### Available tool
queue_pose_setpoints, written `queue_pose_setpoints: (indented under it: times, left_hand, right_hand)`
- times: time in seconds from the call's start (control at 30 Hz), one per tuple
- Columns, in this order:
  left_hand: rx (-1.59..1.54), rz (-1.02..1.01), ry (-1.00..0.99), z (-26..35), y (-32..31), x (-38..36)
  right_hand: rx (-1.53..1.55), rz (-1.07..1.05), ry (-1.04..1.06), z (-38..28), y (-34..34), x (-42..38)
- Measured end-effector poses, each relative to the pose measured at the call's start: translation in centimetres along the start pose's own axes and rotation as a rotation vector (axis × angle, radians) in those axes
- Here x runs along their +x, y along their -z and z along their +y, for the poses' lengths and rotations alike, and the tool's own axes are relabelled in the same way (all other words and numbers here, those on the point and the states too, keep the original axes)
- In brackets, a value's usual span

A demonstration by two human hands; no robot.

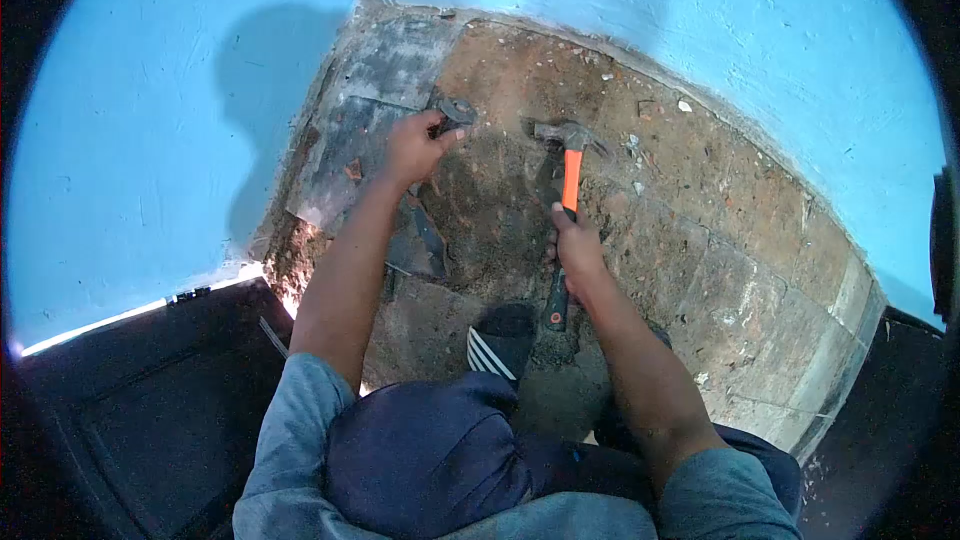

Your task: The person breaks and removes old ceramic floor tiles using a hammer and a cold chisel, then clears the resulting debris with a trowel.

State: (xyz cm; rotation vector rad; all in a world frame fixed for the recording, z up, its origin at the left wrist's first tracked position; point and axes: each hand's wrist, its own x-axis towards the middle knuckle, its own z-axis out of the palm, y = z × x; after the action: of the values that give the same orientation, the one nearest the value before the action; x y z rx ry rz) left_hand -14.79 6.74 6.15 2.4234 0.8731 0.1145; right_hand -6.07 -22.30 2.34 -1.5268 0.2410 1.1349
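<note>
My right hand (577, 252) grips the orange and black handle of a claw hammer (568, 165). Its steel head rests near the dirt floor (500, 190) in the corner. My left hand (415, 145) reaches forward and pinches a grey broken piece of tile or mortar (455, 110) at the edge of the remaining grey floor slab (365, 110). The two hands are about a hand's width apart, with bare earth between them.
Light blue walls (150, 140) meet in a corner ahead. Brick paving (740, 240) lies to the right. Loose grey shards (425, 240) lie below my left forearm. A dark door (130, 410) stands at the left. My shoe with white stripes (495, 345) rests on the floor.
</note>
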Motion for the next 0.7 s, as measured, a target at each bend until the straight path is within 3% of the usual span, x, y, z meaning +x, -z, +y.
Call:
queue_pose_setpoints:
  times: [0.1,0.2,0.3,0.43,0.53,0.6,0.67,0.7]
  left_hand:
    - [-0.054,-0.009,-0.011,-0.2,-0.2,0.1]
    - [-0.035,-0.024,-0.001,-0.2,0.0,0.2]
    - [-0.048,-0.02,0.001,-0.4,-0.1,-0.1]
    - [-0.048,-0.073,-0.029,-0.1,0.1,-0.1]
    - [-0.081,-0.003,-0.111,-0.7,-0.6,-0.2]
    - [-0.082,-0.011,-0.079,-0.4,-0.5,-0.5]
    - [-0.073,-0.008,-0.052,0.0,0.0,-0.6]
    - [-0.062,-0.004,-0.041,0.0,0.3,-0.6]
  right_hand:
    - [-0.278,0.184,0.269,-1.1,1.3,1.2]
    - [-0.467,0.277,0.549,-6.7,3.3,1.0]
    - [-0.201,0.264,0.659,-16.6,2.5,-4.0]
    - [0.028,0.265,0.93,-22.0,2.6,-6.0]
    - [-0.092,0.366,0.871,-20.7,1.3,-4.9]
    - [-0.71,0.54,0.769,-16.3,-0.5,-3.2]
    - [-1.141,-0.083,0.555,-13.9,-0.6,-1.6]
    - [-1.115,-0.087,0.515,-12.1,-0.2,-0.3]
